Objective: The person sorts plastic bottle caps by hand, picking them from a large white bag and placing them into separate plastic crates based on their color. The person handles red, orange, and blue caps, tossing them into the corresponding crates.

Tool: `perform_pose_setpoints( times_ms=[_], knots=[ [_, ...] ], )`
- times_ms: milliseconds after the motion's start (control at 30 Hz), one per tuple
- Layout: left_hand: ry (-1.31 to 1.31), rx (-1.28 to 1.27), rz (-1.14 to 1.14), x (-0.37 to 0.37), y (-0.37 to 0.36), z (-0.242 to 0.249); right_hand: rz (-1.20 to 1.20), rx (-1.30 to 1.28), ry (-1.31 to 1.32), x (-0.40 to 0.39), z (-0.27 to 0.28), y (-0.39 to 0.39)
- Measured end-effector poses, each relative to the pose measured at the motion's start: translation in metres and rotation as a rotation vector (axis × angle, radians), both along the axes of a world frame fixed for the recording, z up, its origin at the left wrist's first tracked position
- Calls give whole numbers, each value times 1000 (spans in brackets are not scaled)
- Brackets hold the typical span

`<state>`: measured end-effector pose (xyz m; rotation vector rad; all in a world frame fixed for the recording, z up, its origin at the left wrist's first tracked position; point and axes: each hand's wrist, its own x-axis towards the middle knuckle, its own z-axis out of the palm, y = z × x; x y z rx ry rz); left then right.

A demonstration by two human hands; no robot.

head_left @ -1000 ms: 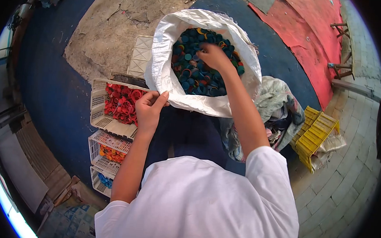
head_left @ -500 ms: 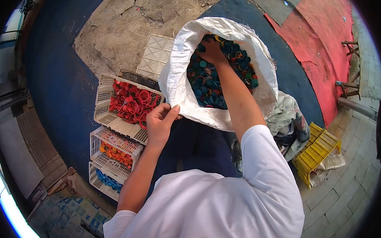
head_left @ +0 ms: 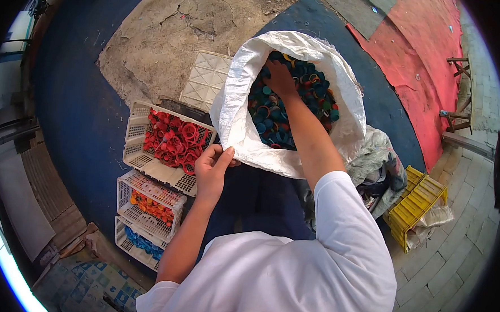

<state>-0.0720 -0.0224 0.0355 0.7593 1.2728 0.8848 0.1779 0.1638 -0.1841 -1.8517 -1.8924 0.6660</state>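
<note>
At left, a white crate [head_left: 135, 127] holds red pieces [head_left: 174, 138]. Beside it, the left hand [head_left: 211, 168] keeps its grip, pinching the near rim of the white sack [head_left: 236, 99]. The right hand [head_left: 279, 78], blurred one second ago, now reaches farther across the caps [head_left: 266, 114] inside this sack, so the handling seems to continue there; whether its grip holds any cap, I cannot tell.

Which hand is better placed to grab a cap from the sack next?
Right, likely: the right hand is down among the caps inside the white sack, while the left hand pinches the sack's rim.
</note>
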Motion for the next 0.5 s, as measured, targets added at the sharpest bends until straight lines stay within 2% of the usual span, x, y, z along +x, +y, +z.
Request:
perform_pose_setpoints(
  times_ms=[200, 300, 400, 500],
  knots=[
    [31, 6, -52, -4, 1, 0, -146, 87, 205, 16, -9, -13],
    [1, -14, -28, -3, -1, 2, -186, 251, 242, 22, 0, -22],
    [-16, -47, -18, -3, -5, 2, -273, 151, 339, 31, 11, -35],
    [191, 79, -79, -7, -12, -5, -391, -114, 500, 33, 53, -54]
  ],
)
